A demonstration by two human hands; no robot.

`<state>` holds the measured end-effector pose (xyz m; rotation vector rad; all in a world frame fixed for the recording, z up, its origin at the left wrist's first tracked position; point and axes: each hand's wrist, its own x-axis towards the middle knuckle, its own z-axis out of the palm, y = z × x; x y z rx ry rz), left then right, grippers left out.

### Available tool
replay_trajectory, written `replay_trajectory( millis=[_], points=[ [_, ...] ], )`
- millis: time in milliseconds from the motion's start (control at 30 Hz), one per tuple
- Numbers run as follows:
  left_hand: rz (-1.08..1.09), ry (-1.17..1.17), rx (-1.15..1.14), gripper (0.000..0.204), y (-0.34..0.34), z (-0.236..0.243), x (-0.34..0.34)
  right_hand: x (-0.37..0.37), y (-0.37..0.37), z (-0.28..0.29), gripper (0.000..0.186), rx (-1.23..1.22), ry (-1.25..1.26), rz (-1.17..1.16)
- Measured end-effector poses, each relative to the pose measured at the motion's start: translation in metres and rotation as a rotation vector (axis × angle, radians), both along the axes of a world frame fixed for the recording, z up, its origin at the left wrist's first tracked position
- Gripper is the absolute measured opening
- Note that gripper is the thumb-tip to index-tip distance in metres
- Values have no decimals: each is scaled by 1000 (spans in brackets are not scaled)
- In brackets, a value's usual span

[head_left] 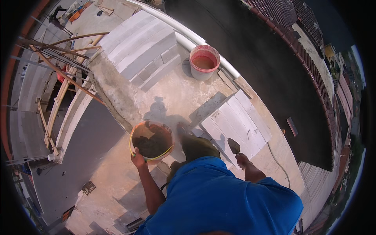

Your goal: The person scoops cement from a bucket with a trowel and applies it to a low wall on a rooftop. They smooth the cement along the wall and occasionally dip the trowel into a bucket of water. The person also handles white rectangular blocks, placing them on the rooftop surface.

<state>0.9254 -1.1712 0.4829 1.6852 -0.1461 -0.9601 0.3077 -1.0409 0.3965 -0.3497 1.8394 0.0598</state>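
Note:
My left hand grips an orange-rimmed bucket at its yellow handle and edge, low in the middle of the view; dark wet mortar lies inside it. My right hand holds a trowel by its handle, blade pointing up, over a stack of white blocks to the right. My legs in dark trousers show between the bucket and these blocks, below my blue shirt.
Another block stack and a pink-rimmed bucket of brownish liquid stand ahead. Poles cross an opening at left. White pipes line the right edge beside a drop and tiled roofs. A hose lies right; another person is far left.

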Motion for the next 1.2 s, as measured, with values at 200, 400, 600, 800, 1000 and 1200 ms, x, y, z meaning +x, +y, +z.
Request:
replay_trajectory(
  millis=[200, 400, 600, 800, 1000, 1200],
  points=[
    [-183, -112, 54, 42, -187, -6, 6, 58, -286, 22, 44, -599, 150, 428],
    [-458, -233, 204, 46, -379, -34, -43, 71, -507, 74, 51, -514, 215, 532],
    [-618, -284, 283, 48, -540, -169, -77, 60, -690, -28, 52, -416, 205, 489],
    [-615, -225, 334, 45, -617, -304, -131, 20, -838, -235, 65, -189, 141, 664],
    [-488, -112, 325, 41, -677, -352, -186, -35, -881, -393, 45, -343, 554, 1154],
    [-469, -92, 382, 45, -695, -360, -182, -9, -883, -311, 44, -220, 5, 462]
  ],
)
